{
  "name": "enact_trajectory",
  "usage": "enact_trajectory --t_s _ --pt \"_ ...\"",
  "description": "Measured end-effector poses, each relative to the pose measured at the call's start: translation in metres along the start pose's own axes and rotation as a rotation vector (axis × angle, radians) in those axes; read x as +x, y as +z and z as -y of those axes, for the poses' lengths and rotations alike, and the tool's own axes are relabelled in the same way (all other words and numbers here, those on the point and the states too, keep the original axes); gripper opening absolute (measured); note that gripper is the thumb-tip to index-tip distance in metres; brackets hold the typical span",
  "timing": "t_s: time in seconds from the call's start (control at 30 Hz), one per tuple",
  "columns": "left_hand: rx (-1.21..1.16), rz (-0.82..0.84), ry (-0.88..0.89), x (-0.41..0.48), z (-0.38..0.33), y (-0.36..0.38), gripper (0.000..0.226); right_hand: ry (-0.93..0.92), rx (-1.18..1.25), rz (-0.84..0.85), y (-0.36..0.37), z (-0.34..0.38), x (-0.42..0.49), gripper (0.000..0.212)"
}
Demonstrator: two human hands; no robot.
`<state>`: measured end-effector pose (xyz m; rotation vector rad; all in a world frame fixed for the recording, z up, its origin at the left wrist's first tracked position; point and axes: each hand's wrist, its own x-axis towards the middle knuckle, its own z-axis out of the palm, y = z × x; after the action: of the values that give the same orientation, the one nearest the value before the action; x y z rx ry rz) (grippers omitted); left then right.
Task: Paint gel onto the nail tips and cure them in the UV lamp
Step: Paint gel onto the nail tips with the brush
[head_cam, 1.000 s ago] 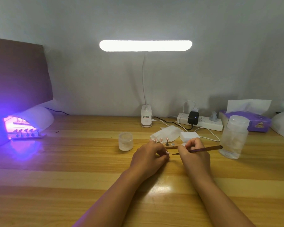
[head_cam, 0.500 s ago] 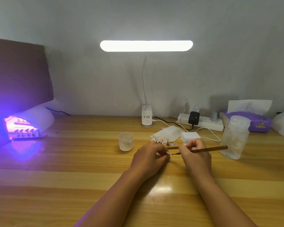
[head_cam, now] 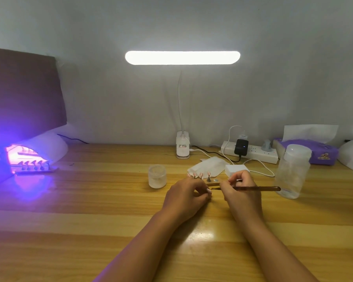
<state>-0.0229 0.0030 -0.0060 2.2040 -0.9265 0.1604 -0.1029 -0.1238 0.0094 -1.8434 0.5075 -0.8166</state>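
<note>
Pinching one nail tip (head_cam: 208, 190), the left hand (head_cam: 184, 198) rests on the desk (head_cam: 110, 200) just in front of the stand of nail tips (head_cam: 201, 176).
Right hand (head_cam: 242, 194): right of the stand, grip closed around a brush (head_cam: 255, 188), bristle end beside the pinched tip.
Gel jar (head_cam: 157, 176): left of the stand.
UV lamp (head_cam: 35, 153): far left of the stand, lit violet, a second row of tips (head_cam: 36, 167) at its mouth.
Clear bottle (head_cam: 292, 171): right of the stand.
</note>
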Motion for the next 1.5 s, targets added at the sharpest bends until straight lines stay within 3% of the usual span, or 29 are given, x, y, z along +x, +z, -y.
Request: enact_trajectory --t_s 0.13,0.33,0.43,0.53,0.63,0.93,1.33,1.43,1.5 --pt "-0.014 0.004 -0.009 -0.001 -0.001 -0.001 0.01 -0.011 -0.018 0.071 0.002 -0.001 -0.001 0.014" --pt "-0.069 0.004 -0.029 -0.003 -0.002 -0.001 0.016 -0.079 -0.031 -0.072 0.0 -0.001 0.0 0.014" --pt "-0.067 -0.004 -0.019 -0.005 -0.004 -0.002 0.021 -0.132 -0.125 0.014 0.0 -0.001 -0.004 0.031" --pt "0.008 -0.056 0.013 -0.007 -0.007 -0.003 0.024 -0.272 -0.337 0.108 0.001 -0.004 -0.006 0.017" --pt "0.134 -0.132 0.041 -0.01 -0.011 -0.003 0.032 -0.326 -0.457 0.193 0.005 -0.006 -0.009 0.024" --pt "0.225 -0.257 0.164 -0.018 -0.02 -0.007 0.021 -0.37 -0.476 0.151 0.005 -0.008 -0.011 0.009" --pt "0.104 -0.27 0.141 -0.018 -0.019 -0.007 0.025 -0.378 -0.434 0.156 0.004 -0.009 -0.009 0.018" --pt "0.132 -0.346 0.173 -0.015 -0.021 -0.006 0.034 -0.391 -0.436 0.132 0.002 -0.008 -0.008 0.016" --pt "0.159 -0.496 0.184 -0.013 -0.019 -0.008 0.045 -0.399 -0.463 0.075 -0.001 -0.006 -0.001 0.017"
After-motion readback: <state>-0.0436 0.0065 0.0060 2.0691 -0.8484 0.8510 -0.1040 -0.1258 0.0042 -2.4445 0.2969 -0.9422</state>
